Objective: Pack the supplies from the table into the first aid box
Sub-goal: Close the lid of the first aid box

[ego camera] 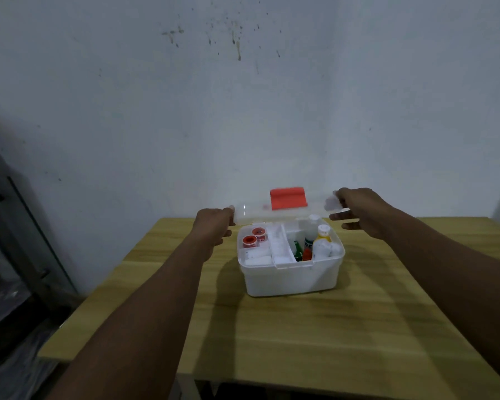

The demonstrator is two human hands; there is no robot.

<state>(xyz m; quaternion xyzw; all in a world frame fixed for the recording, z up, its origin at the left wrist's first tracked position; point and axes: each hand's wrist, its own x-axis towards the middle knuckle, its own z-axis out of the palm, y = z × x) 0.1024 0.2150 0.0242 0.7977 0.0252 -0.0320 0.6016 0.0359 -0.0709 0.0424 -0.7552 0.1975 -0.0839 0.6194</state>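
Observation:
A white first aid box (290,280) stands on the wooden table (300,336). Inside it I see two red tape rolls (254,236), white gauze (257,258), a white bottle (312,229), a yellow bottle with a white cap (323,238) and small green and red items (302,252). The clear lid (283,212), with its red handle (288,198), is held above the back of the box. My left hand (214,226) grips the lid's left end. My right hand (358,212) grips its right end.
A pale stained wall rises right behind the table. A dark cabinet or frame (18,226) stands at the left, beyond the table's left edge. The table's front edge runs near the bottom of the view.

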